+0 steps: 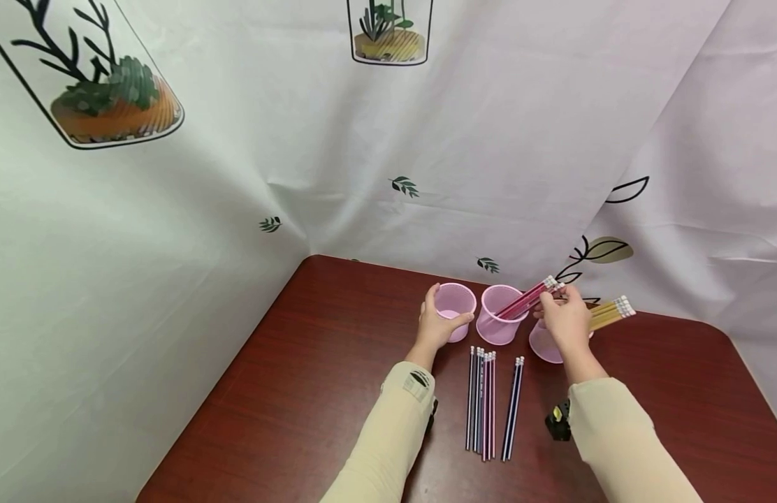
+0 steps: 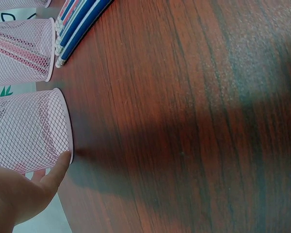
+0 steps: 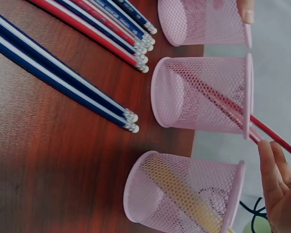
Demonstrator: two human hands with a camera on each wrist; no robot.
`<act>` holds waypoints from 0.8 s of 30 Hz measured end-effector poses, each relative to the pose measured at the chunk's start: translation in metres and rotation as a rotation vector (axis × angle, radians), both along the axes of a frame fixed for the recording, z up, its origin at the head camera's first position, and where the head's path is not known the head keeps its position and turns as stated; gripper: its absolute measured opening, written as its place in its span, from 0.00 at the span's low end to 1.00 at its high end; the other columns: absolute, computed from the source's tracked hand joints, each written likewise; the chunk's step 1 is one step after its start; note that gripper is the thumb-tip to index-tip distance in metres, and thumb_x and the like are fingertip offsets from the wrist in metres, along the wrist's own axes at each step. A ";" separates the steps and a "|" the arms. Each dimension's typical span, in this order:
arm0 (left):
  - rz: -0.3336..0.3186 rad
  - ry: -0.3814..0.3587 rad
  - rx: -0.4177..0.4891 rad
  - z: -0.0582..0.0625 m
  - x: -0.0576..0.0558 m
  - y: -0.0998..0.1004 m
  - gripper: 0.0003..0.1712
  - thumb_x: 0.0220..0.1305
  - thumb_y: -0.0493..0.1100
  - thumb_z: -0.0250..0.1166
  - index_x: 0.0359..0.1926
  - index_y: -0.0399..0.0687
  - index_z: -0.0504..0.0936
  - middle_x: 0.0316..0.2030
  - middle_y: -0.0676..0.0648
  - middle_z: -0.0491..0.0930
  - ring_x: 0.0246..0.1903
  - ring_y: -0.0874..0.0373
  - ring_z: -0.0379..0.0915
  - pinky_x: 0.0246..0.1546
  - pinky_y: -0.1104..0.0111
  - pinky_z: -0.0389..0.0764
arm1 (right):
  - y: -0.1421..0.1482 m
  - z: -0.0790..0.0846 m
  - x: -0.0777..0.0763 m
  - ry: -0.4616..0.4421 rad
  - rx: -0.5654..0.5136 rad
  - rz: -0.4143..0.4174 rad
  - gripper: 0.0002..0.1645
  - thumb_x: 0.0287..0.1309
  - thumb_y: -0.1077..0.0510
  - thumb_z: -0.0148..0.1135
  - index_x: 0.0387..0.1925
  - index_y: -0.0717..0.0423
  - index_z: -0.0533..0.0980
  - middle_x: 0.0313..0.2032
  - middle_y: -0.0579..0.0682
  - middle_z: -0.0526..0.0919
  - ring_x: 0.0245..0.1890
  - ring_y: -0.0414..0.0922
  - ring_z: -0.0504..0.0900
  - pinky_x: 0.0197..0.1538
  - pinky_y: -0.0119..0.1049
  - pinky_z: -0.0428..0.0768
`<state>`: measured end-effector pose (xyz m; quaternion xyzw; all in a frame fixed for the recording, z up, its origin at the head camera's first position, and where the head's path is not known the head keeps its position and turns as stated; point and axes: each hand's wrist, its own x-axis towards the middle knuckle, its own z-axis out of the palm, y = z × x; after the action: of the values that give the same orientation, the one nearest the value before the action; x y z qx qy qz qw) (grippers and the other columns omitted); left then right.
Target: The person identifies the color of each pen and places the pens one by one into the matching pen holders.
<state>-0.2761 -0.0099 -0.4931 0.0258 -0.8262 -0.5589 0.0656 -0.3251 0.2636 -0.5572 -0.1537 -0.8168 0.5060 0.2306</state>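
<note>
My left hand (image 1: 434,327) grips the leftmost pink mesh pencil cup (image 2: 24,128), thumb at its base rim in the left wrist view. Several red pencils (image 1: 520,305) lean in the middle cup (image 1: 497,331), their white eraser ends slanting up to the right. My right hand (image 1: 566,321) pinches red pencils near these ends, above the cup's rim. Partly behind that hand, the right cup (image 3: 184,194) holds several yellow pencils (image 1: 605,314), also leaning right. Part of the right hand is cut off in the right wrist view.
On the brown table (image 1: 300,377), several blue and red striped pencils (image 1: 481,405) lie in front of the cups. A separate pair of dark blue pencils (image 1: 513,409) lies to their right. A small black object (image 1: 558,421) sits beside the right sleeve. White printed cloth (image 1: 489,140) hangs behind.
</note>
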 end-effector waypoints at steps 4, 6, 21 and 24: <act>0.001 0.001 -0.002 0.000 0.000 0.000 0.54 0.23 0.59 0.72 0.57 0.69 0.54 0.49 0.48 0.62 0.48 0.48 0.61 0.43 0.62 0.64 | -0.007 0.012 0.009 -0.027 -0.065 0.018 0.18 0.48 0.41 0.49 0.32 0.49 0.65 0.17 0.48 0.78 0.13 0.45 0.77 0.06 0.33 0.67; 0.000 0.003 -0.001 0.000 0.000 0.000 0.54 0.23 0.59 0.72 0.57 0.69 0.54 0.49 0.48 0.62 0.47 0.48 0.61 0.43 0.62 0.64 | -0.015 0.031 0.020 -0.060 -0.112 0.040 0.16 0.48 0.43 0.50 0.31 0.50 0.65 0.17 0.47 0.78 0.12 0.44 0.77 0.04 0.38 0.65; 0.001 -0.004 0.020 0.001 0.001 0.000 0.54 0.23 0.59 0.72 0.57 0.69 0.54 0.49 0.47 0.63 0.47 0.49 0.62 0.43 0.61 0.64 | -0.046 0.102 0.063 -0.214 -0.345 0.125 0.15 0.51 0.55 0.52 0.33 0.65 0.66 0.17 0.50 0.76 0.13 0.43 0.76 0.16 0.39 0.74; 0.003 -0.003 0.018 0.002 0.001 0.000 0.54 0.23 0.59 0.72 0.57 0.68 0.55 0.49 0.47 0.63 0.47 0.50 0.61 0.43 0.61 0.64 | -0.030 0.075 0.048 -0.227 -0.384 0.138 0.20 0.49 0.49 0.56 0.34 0.63 0.70 0.18 0.50 0.77 0.13 0.45 0.77 0.14 0.46 0.72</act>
<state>-0.2748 -0.0097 -0.4912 0.0284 -0.8213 -0.5661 0.0648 -0.2773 0.2340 -0.4826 -0.1946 -0.7348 0.6462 0.0685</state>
